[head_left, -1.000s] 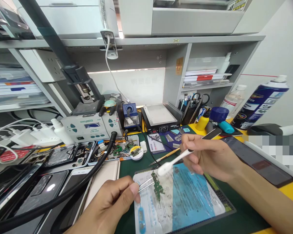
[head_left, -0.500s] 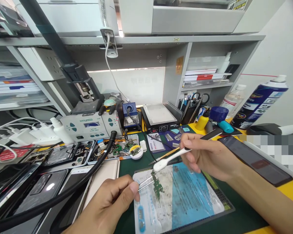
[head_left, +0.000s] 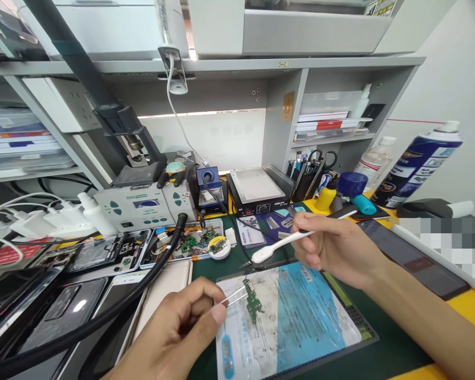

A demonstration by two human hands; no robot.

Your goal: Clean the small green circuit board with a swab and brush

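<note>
Green bench mat [head_left: 399, 338], blue-and-white packet [head_left: 312, 316] on it. Left hand [head_left: 182, 324] pinches tweezers [head_left: 237, 295], tips at green circuit board [head_left: 254, 305] over packet; right hand [head_left: 336, 248] pinches white tool [head_left: 262, 254], apart from board. Judged under way: board apparently secured; amount left cannot be told
</note>
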